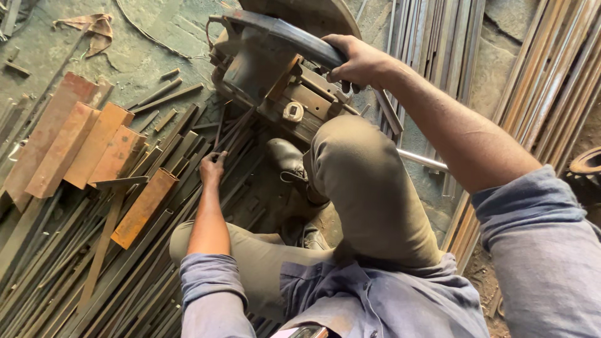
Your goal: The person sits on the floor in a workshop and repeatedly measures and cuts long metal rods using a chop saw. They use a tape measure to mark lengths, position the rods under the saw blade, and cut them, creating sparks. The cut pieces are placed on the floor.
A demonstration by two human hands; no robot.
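I crouch on the ground at a metal chop saw point(263, 69). My right hand point(360, 61) is closed around the saw's dark curved handle point(288, 34) at the top. My left hand point(213, 168) reaches down to the left of my knee and pinches the thin steel rods point(228, 134) that run under the saw's blade guard. My black boot point(287, 159) rests beside the saw's base, near those rods.
Rusty orange angle-iron pieces point(81, 147) lie fanned out at left on a bed of long dark steel strips point(75, 263). Bundles of long bars point(551, 81) lean at right. A bright round pipe point(422, 161) passes behind my knee. Short offcuts point(166, 94) dot the concrete floor.
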